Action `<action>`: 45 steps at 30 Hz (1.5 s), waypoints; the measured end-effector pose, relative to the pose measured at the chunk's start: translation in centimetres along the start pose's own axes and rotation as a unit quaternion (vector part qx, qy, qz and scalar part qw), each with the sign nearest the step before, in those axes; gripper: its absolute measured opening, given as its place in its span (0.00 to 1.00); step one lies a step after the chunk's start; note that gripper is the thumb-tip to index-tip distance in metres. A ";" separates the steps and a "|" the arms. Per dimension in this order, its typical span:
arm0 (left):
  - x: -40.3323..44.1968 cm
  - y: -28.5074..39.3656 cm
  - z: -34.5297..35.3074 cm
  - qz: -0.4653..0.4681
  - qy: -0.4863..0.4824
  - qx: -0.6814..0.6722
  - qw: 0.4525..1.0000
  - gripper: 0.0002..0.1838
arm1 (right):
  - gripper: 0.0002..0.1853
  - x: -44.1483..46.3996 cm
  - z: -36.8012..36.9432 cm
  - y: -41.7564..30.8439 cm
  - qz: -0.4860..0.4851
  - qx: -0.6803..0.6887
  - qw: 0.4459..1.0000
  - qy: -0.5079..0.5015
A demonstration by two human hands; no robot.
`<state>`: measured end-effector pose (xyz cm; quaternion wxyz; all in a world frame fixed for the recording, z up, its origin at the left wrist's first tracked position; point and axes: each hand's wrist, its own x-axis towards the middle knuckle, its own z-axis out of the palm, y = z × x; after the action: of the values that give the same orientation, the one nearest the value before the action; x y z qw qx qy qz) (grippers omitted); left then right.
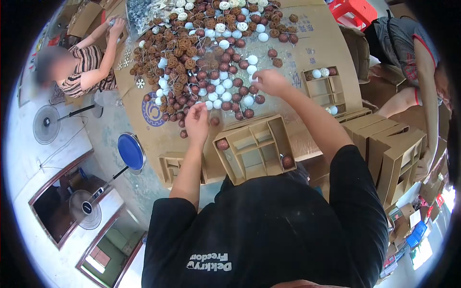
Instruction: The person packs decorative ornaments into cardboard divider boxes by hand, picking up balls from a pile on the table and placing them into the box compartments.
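My left hand (197,124) is at the near edge of the ball pile, thumb and fingers pinched together beside a white ball (209,104). Whatever it may hold is too small to make out. On the right of the pile, my right hand (272,82) also has its fingers closed. Something white shows at its fingertips, partly hidden, close to a white ball (251,69). Glittery dark-red balls (237,97) and brown woven balls (184,44) lie around. A cardboard divider box (254,149) leans against my front, with a dark-red ball (222,144) and another in opposite corners.
A second divider box (321,91) holding a few balls lies on the right of the cardboard-covered table (307,53). Stacked boxes (384,139) stand at the right, near a person (408,53) bending over. Another person (89,69) works at the left. A blue stool (131,151) stands there too.
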<state>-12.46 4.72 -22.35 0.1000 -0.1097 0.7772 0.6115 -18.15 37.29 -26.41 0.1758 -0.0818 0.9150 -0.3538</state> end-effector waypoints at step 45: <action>4.9 18.6 -0.8 0.079 -0.364 0.137 0.918 0.20 | 0.19 -25.2 -2.3 -11.8 -0.009 -0.024 0.989 0.148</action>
<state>-22.63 7.93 -6.34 0.3417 0.1971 0.7693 0.5026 4.57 36.95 -10.16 0.0331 -0.0413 0.9384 -0.3415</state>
